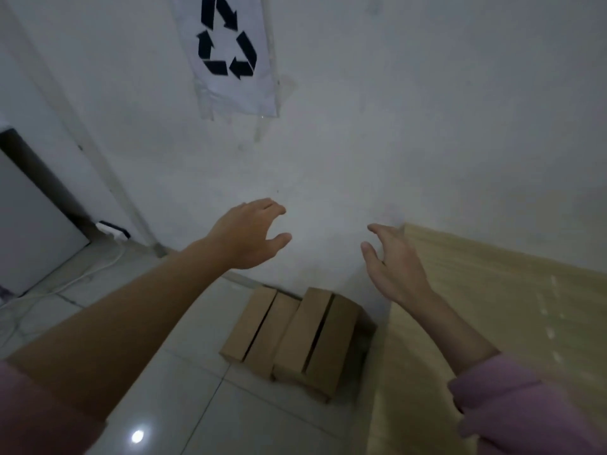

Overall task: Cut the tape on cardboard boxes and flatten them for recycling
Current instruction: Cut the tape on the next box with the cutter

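Both empty: left hand [244, 236] and right hand [392, 262] hovering, fingers spread and relaxed. Below and well apart from fingertips, two brown cardboard boxes [294, 336] side by side on floor. Probably light, stiff; best gripped at flap edges

Dim, cool grey light fills the room; a small bright glare spot sits on the glossy floor [137, 436], wide-angle bending curves the edges, and everything looks slightly soft and blurred
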{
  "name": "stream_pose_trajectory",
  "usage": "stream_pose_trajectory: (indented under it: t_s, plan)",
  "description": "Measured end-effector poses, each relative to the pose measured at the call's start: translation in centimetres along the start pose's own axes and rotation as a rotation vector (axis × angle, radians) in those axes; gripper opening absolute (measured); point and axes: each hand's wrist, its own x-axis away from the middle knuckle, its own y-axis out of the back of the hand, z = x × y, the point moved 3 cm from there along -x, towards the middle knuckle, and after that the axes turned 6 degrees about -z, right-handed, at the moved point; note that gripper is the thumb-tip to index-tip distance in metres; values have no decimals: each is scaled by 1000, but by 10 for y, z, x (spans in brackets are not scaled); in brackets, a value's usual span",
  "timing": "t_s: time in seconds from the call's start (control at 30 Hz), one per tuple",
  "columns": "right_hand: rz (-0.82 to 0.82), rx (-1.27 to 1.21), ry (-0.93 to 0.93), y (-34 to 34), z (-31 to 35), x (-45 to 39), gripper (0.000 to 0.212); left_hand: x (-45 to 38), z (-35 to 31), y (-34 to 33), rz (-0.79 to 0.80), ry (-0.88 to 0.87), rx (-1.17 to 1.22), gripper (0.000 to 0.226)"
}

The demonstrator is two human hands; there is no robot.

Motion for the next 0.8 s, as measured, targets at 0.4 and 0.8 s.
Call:
stream_pose_trajectory:
  t_s: [0.4, 0.8]
  plan:
    - [-17, 167, -220, -136, 58, 49, 35, 3, 153, -76, 193, -275, 76, 66]
    - [140, 312, -439, -258, -21, 73, 52, 0, 210, -242, 276, -369, 148, 60]
